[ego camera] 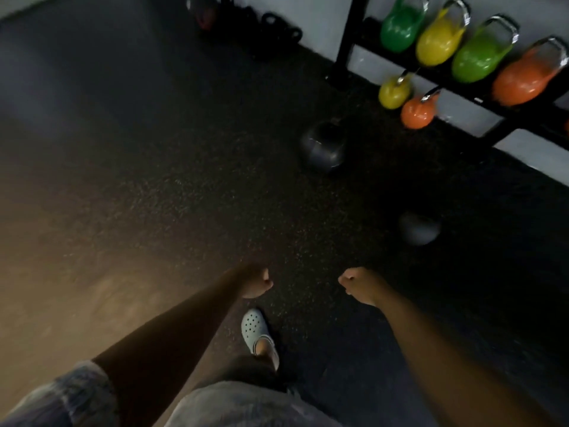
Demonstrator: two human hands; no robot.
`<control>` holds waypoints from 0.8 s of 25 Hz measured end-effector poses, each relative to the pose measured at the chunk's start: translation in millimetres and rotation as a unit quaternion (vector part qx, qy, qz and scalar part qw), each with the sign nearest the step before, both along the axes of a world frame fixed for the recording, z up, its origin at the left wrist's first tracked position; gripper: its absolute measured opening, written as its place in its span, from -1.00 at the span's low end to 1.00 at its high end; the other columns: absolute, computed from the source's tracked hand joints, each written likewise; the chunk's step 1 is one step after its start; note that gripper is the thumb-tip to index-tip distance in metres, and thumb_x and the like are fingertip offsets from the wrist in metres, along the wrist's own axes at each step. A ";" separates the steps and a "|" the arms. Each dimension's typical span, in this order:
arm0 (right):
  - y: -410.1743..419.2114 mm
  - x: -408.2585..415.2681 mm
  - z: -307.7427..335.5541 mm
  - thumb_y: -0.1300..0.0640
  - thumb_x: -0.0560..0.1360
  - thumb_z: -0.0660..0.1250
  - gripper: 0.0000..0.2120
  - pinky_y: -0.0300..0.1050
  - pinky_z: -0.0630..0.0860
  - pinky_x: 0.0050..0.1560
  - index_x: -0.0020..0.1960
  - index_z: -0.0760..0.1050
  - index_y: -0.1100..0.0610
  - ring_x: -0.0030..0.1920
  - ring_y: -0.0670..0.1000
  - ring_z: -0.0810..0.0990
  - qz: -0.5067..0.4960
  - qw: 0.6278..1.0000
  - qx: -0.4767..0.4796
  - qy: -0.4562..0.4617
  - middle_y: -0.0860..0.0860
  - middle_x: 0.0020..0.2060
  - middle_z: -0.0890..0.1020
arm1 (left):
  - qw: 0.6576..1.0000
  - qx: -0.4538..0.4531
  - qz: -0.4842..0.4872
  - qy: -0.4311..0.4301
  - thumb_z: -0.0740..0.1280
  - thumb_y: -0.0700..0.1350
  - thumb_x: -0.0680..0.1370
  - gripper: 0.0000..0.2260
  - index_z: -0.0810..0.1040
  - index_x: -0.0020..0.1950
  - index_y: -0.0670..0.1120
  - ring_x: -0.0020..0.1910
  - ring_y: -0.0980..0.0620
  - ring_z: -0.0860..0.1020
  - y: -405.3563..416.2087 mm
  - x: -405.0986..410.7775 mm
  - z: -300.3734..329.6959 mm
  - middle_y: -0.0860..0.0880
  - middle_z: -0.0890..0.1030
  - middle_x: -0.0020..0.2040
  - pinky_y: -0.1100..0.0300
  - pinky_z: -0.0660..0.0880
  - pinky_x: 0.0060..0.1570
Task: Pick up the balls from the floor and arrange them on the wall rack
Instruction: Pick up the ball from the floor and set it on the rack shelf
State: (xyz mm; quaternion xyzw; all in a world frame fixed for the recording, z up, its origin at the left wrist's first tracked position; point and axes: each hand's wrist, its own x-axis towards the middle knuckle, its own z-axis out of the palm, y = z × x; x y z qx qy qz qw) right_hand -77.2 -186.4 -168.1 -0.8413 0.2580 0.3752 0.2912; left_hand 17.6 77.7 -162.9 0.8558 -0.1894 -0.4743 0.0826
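Both hands, left hand [257,283] and right hand [358,285], are curled into loose, empty fists; the nearer grey ball [419,228] lies on the floor just ahead of the right hand.

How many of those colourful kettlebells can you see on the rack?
6: four on the upper shelf, green, yellow, green, orange; two lower, yellow, orange. More may sit beyond the right edge.

The scene is dim. A warm glow falls on the floor [154,195] toward its left edge, while the floor along the wall lies in deep shadow. The coloured kettlebells [440,41] on the rack [348,41] catch the brightest light and show glare on their handles. Motion blur softens everything, and wide-angle distortion bends the rack.
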 end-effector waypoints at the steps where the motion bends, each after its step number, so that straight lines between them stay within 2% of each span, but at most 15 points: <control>1: -6.9 7.5 -6.3 0.01 0.71 0.20 -0.63 0.13 0.56 0.33 0.28 0.62 0.24 0.22 0.19 0.65 -0.007 1.000 0.004 0.011 0.23 0.22 0.67 | 1.000 0.006 0.023 0.011 0.18 0.03 0.72 -0.61 0.48 0.47 -0.13 0.37 -0.12 0.54 3.8 5.3 -7.9 -0.19 0.57 0.40 0.07 0.44 0.25; 3: -22.3 22.9 -16.0 0.03 0.72 0.20 -0.63 0.14 0.55 0.34 0.28 0.61 0.28 0.24 0.22 0.64 0.004 1.000 -0.001 0.023 0.26 0.22 0.66 | 0.998 0.014 0.062 0.030 0.18 0.03 0.72 -0.60 0.46 0.50 -0.12 0.40 -0.13 0.53 9.5 13.1 -22.9 -0.20 0.55 0.42 0.01 0.45 0.34; 8: -59.3 79.6 -36.7 0.06 0.71 0.22 -0.67 0.16 0.57 0.27 0.18 0.63 0.28 0.17 0.22 0.66 0.030 0.999 0.004 0.037 0.27 0.13 0.68 | 0.981 0.039 0.172 0.077 0.20 -0.01 0.71 -0.63 0.48 0.47 -0.13 0.34 -0.12 0.56 3.7 33.5 -52.6 -0.19 0.58 0.38 -0.01 0.50 0.36; 12: -91.1 136.0 -48.7 0.08 0.70 0.21 -0.74 0.00 0.56 0.16 0.16 0.64 0.17 0.12 0.12 0.65 0.064 0.996 0.030 0.047 0.17 0.09 0.68 | 0.966 0.104 0.217 0.097 0.19 0.04 0.72 -0.62 0.50 0.44 -0.15 0.31 -0.08 0.57 -19.0 57.8 -67.1 -0.16 0.60 0.35 0.10 0.48 0.26; 14: -112.4 170.4 -53.1 0.10 0.69 0.22 -0.80 -0.05 0.56 0.03 0.06 0.62 0.09 0.02 0.06 0.65 0.078 0.995 0.047 0.042 0.14 0.01 0.68 | 0.951 0.109 0.273 0.098 0.19 0.03 0.72 -0.63 0.51 0.43 -0.14 0.28 -0.06 0.58 -44.8 77.9 -67.3 -0.15 0.60 0.33 0.14 0.47 0.19; 17: -146.9 227.7 -55.1 0.09 0.68 0.24 -0.84 -0.09 0.53 -0.08 0.01 0.58 0.02 -0.11 -0.02 0.60 0.083 0.993 0.071 0.041 0.08 -0.09 0.64 | 0.921 0.077 0.374 0.074 0.23 -0.01 0.71 -0.68 0.54 0.39 -0.14 0.09 0.02 0.57 -90.7 116.8 -60.9 -0.14 0.62 0.29 0.23 0.46 0.04; 19: -169.1 263.6 -53.9 0.06 0.68 0.23 -0.82 -0.08 0.55 -0.08 0.07 0.61 0.04 -0.12 0.00 0.61 0.105 0.992 0.058 0.038 0.05 -0.09 0.65 | 0.904 0.033 0.420 0.074 0.26 -0.06 0.70 -0.71 0.55 0.37 -0.16 -0.03 0.09 0.52 -122.2 147.4 -62.0 -0.15 0.61 0.24 0.29 0.44 -0.08; 20: -182.3 284.7 -53.8 0.04 0.68 0.22 -0.80 -0.08 0.57 -0.08 0.09 0.61 0.03 -0.10 0.00 0.63 0.110 0.992 0.050 0.036 0.04 -0.08 0.66 | 0.902 0.019 0.425 0.077 0.27 -0.08 0.70 -0.71 0.55 0.37 -0.17 -0.02 0.09 0.51 -139.5 166.9 -64.5 -0.15 0.61 0.23 0.27 0.43 -0.06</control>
